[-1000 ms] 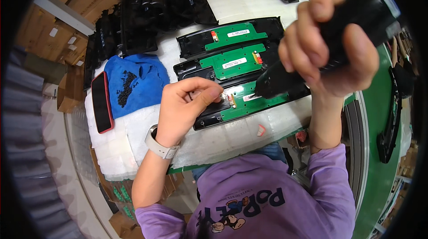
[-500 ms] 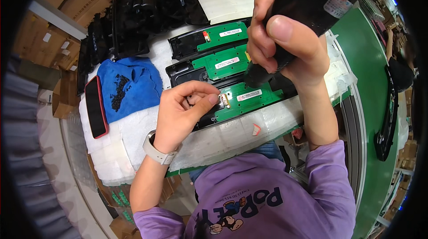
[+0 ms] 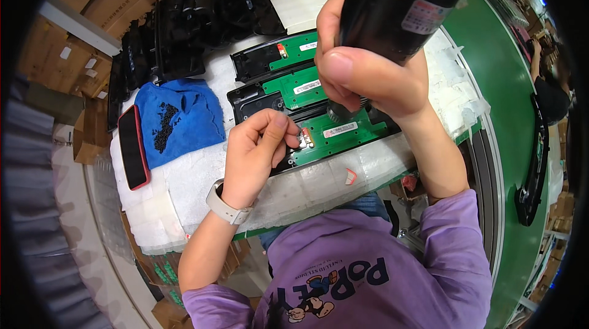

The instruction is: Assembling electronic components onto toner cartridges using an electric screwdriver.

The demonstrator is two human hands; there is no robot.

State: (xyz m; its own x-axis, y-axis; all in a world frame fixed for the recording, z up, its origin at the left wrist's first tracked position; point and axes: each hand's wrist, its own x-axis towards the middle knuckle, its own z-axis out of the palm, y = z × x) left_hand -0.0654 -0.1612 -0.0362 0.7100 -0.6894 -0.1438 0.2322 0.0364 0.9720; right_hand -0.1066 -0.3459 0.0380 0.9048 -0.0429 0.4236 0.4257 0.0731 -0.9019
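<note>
My right hand (image 3: 386, 84) is wrapped round a black electric screwdriver (image 3: 380, 16), its nose pointing down over the nearest green circuit board (image 3: 316, 153). The tool's tip is hard to make out against that board. Close by the board's left end, my left hand (image 3: 248, 154) has its thumb and fingers drawn together; whatever they pinch is too small to name. Beside those fingertips sits a small red and white piece (image 3: 305, 137) on the board. The board lies in a long black plastic housing (image 3: 283, 166). Two similar boarded housings (image 3: 245, 97) lie behind it, partly covered by my right hand.
A blue cloth (image 3: 202, 108) with a heap of small black screws (image 3: 164, 130) lies left, beside a red-edged phone (image 3: 130, 151). Black plastic parts (image 3: 202, 10) are piled at the back left. A red-and-white scrap (image 3: 350, 176) lies on the padded tabletop (image 3: 386, 166).
The screwdriver in my right hand has moved left and come slightly lower. My left hand has turned a little, and its fingers are curled more tightly beside the board's end.
</note>
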